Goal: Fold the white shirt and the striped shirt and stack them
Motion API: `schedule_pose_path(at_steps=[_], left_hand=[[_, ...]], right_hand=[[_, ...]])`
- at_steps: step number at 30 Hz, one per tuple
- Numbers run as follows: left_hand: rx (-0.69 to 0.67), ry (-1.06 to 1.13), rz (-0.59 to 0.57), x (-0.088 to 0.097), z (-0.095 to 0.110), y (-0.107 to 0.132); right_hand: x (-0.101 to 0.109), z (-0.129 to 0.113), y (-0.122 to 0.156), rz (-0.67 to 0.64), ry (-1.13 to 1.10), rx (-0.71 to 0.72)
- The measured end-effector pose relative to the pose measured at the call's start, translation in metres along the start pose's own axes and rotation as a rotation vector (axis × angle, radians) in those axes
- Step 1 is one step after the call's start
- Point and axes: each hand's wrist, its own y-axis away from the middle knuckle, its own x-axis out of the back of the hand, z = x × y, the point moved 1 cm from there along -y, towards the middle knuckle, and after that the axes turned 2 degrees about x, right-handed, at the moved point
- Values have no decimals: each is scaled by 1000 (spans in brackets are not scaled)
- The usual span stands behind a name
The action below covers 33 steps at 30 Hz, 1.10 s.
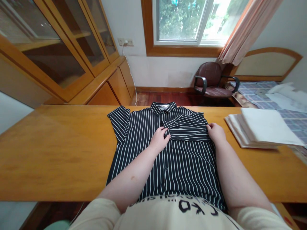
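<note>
A black shirt with thin white stripes [144,140] lies flat on the wooden table [48,153], collar away from me. Its right sleeve [189,126] is folded inward across the chest; the other sleeve [119,123] still spreads out to the left. My left hand [160,138] rests on the shirt's middle, fingers together and pressed down at the folded sleeve's end. My right hand [216,132] sits at the shirt's right edge, its fingers curled onto the fold.
A stack of folded white cloths [261,129] lies on the table to the right. Beyond the table stand a dark red armchair [213,80], a bed with patterned cover [263,92], wooden glass-door cabinets [59,51] and a window [192,22].
</note>
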Motion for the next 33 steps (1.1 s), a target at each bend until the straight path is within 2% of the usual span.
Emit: schedule_pose_path(at_steps=[5,9,12,15,16,18,22,26,29,32,33], left_hand=[[-14,-158,-5,0,2,3],[-12,-211,-96,-3,1,3],[-24,-236,-133,-6,0,2],[-36,-264,-151,-8,0,2],[-38,-274,-154,-8,-1,2],[-41,-290,-158,-7,-1,2],[-73,-300,-189,-5,-1,3],[-88,-305,-213,-5,-1,3],[-91,-303,-201,-6,-3,3],[-93,-296,-190,-7,-3,3],[-91,-293,-189,-7,-3,3]], right_hand=[[1,3,1,-2,-5,-42],[11,-4,5,114,12,-32],[13,-28,15,164,-10,213],[1,-58,25,99,30,528],[-6,-66,27,69,71,591],[-19,-74,24,-1,154,625],[-34,-58,-2,-99,202,488],[-33,-35,-25,-69,165,363],[-28,-32,-29,-77,148,286],[-21,-42,-23,61,152,73],[-19,-48,-18,123,155,60]])
